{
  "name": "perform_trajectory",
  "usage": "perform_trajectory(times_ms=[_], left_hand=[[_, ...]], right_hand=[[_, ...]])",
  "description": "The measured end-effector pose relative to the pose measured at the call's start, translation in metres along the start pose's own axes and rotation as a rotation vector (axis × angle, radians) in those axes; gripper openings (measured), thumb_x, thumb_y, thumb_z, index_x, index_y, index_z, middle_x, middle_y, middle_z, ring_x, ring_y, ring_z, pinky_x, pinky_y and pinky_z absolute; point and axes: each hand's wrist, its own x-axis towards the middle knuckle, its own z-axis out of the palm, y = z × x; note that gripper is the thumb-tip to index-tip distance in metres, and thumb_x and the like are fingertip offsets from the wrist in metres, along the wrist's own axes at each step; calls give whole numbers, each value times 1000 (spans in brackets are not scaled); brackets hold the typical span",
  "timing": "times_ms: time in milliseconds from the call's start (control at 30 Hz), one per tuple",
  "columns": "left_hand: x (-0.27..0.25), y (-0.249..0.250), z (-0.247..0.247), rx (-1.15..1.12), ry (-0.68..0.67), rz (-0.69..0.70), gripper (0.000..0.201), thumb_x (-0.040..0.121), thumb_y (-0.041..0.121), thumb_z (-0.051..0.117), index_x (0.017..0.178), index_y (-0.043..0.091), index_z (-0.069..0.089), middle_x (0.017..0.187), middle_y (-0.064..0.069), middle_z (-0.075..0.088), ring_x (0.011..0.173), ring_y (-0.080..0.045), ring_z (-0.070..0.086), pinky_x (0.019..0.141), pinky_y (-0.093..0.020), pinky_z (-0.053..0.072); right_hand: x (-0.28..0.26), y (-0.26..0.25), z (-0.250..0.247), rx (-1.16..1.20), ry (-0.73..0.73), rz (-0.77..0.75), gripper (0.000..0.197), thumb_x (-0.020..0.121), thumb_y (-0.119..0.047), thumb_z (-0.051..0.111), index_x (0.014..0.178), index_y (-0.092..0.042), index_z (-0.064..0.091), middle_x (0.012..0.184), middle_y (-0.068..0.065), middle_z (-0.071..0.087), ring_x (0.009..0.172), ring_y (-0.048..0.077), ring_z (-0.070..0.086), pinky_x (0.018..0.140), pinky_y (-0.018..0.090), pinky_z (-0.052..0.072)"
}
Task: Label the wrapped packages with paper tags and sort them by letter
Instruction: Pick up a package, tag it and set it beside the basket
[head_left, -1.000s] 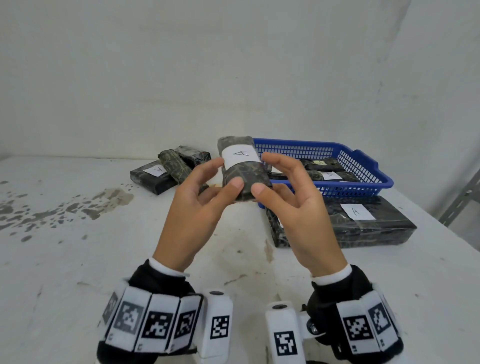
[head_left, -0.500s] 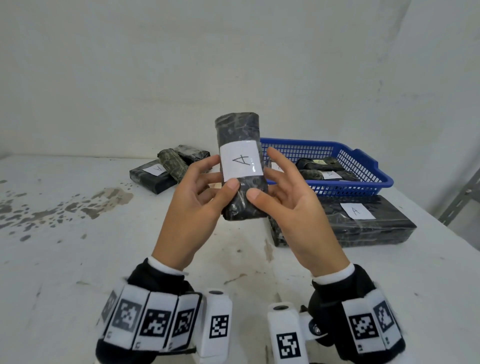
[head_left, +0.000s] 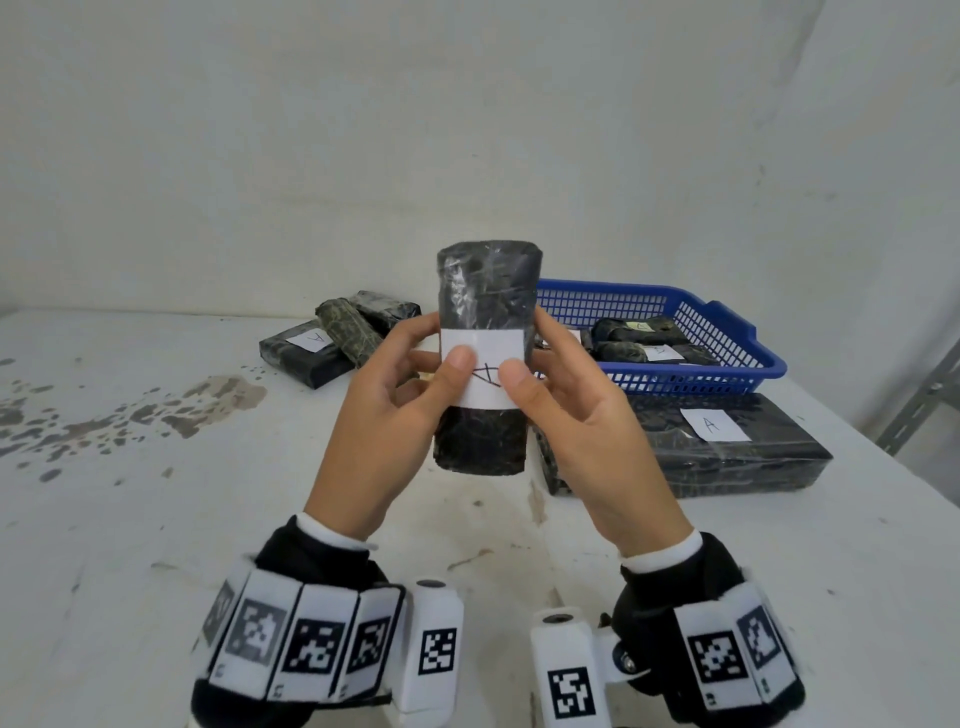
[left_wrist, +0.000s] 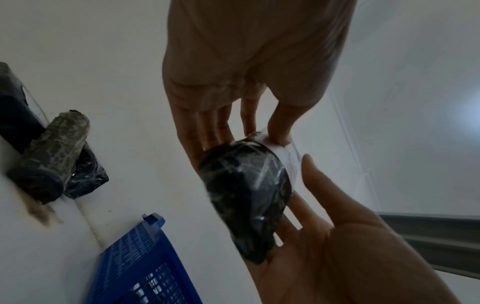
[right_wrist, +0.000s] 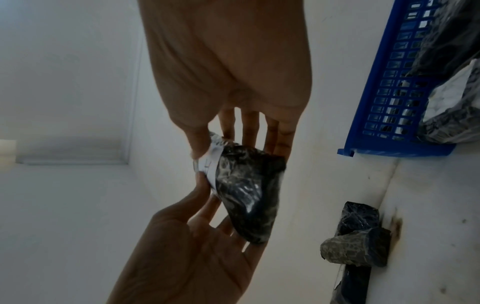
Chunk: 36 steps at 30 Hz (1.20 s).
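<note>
Standing upright, the dark plastic-wrapped package (head_left: 485, 358) with its white paper tag (head_left: 483, 370) is pinched by both hands.

A bare, workshop-like packing or storage room is showing here. A white, stained worktable (head_left: 156, 519) is running up against plain, scuffed white walls (head_left: 363, 130). Beyond the held package, wrapped bundles are lying in a blue plastic basket (head_left: 727, 332). Right of the grip, a grey metal shelving strut (head_left: 919, 410) is leaning into view.
</note>
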Motion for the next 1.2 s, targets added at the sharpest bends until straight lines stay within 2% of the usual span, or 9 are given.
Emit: perform_trajectory(times_ms=[200,333,433,533,767,833,933,1067,1200], left_hand=[[1,-4,1,70,-8,37,32,86,44,63,116,33,61,94,-5,73,87,-10,70,75,-25,57],[2,-6,-1,103,0,63,29,84,44,66,111,34,63,94,1,75,93,-7,68,77,-19,53],[2,-7,0,116,16,85,25,83,41,61,107,35,63,98,7,74,96,-11,68,83,-34,56],[2,-7,1,115,7,99,28,82,42,59,109,37,62,98,10,74,92,-6,68,81,-26,55],[1,-4,1,96,6,110,23,88,42,60,110,35,61,94,8,74,90,0,67,77,-13,50],[-1,-2,3,117,-14,126,27,87,35,57,114,32,60,93,11,73,86,4,65,69,-9,47],[-1,-3,2,145,-15,155,25,92,31,61,117,30,59,93,9,73,83,0,65,66,-15,51],[-3,-3,1,151,-3,159,32,88,40,54,117,29,62,101,9,73,96,-9,68,78,-29,58],[-3,1,3,88,-4,163,28,95,39,50,112,23,65,97,11,73,93,-7,69,75,-26,57]], right_hand=[[2,1,-1,-30,55,-14,58,84,-44,68,139,-32,55,118,5,72,108,30,68,97,53,54],[3,3,-3,-74,89,-12,55,85,-50,69,135,-31,56,115,4,73,107,26,70,97,55,53],[3,3,-2,-103,94,-23,50,87,-49,70,132,-31,59,117,2,72,108,30,67,93,49,57],[2,1,-1,-124,101,-69,47,88,-43,65,132,-27,61,121,-1,69,104,36,64,84,41,61],[2,3,0,-127,91,-118,45,91,-38,68,135,-32,60,118,-1,72,95,51,57,83,62,53],[2,4,-3,-113,94,-112,43,92,-34,69,135,-32,61,117,1,72,80,55,55,72,52,58],[-1,0,-5,-84,72,-58,50,87,-33,67,137,-32,59,117,0,72,62,26,57,53,21,47],[-2,-6,-2,-50,69,-34,45,83,-40,65,127,-30,66,105,-3,73,64,16,67,52,26,51],[-2,-8,-2,-29,86,-38,44,83,-40,64,123,-22,68,102,1,72,68,20,68,62,29,58]])
